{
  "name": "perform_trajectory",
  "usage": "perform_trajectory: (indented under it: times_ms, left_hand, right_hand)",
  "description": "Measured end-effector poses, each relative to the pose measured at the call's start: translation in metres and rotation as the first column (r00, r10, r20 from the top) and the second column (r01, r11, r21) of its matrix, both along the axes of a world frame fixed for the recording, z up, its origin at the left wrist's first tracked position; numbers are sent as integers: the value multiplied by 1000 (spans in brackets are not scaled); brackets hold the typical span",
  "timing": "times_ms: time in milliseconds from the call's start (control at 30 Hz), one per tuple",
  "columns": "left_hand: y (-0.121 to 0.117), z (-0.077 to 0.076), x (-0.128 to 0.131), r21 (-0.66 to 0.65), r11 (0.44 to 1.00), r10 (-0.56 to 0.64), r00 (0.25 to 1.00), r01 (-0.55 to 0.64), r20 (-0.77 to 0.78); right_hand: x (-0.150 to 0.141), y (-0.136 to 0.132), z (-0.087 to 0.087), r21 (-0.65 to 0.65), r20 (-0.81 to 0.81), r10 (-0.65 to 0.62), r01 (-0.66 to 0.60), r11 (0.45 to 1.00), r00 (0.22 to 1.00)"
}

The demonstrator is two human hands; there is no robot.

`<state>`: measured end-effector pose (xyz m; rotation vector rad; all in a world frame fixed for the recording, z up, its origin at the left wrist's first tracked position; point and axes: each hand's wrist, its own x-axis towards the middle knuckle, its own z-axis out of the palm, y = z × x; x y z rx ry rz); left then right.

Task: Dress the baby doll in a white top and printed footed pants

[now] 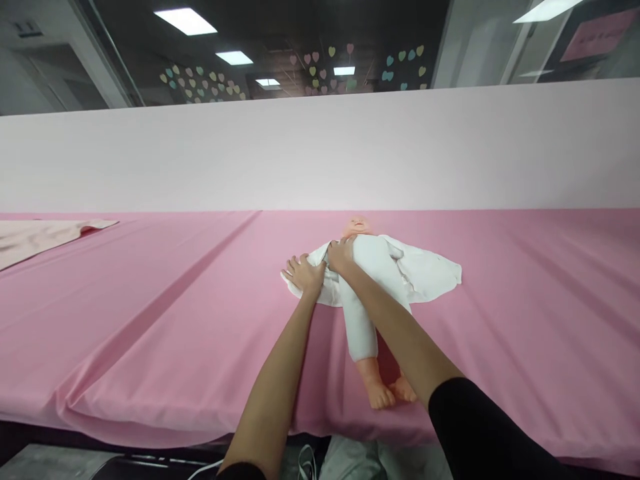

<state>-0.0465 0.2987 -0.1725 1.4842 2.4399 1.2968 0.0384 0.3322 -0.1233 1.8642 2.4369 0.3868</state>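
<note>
Beside the doll (pixel 376 270), your spread left hand (pixel 304 273) apparently steadies the white cloth (pixel 431 272) your right hand (pixel 342 255) pinches.

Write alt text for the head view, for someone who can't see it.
A person's left hand and right hand touch white cloth at the side of a white-clad doll, which lies face up on a pink sheet, feet toward the viewer.

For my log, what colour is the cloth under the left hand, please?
The cloth is white, seen in the head view.
</note>
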Motion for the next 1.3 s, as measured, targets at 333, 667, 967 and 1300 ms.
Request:
perform_trajectory:
  times_ms: [333,667,967,1300]
  left_hand:
    - [-7,-2,-10,125,986,-120,989,109,89]
    - [-7,-5,-13,249,968,-58,966,-8,253]
    - [-17,-14,-7,227,968,29,944,-109,328]
    - [-35,-3,-3,9,999,-43,997,42,57]
  right_hand:
    - [-12,-1,-9,120,-74,-45,54,991,996]
    - [7,2,-4,137,-224,3,28,990,975]
    - [27,1,2,169,-355,34,28,985,934]
    - [37,0,4,198,-410,95,-14,980,907]
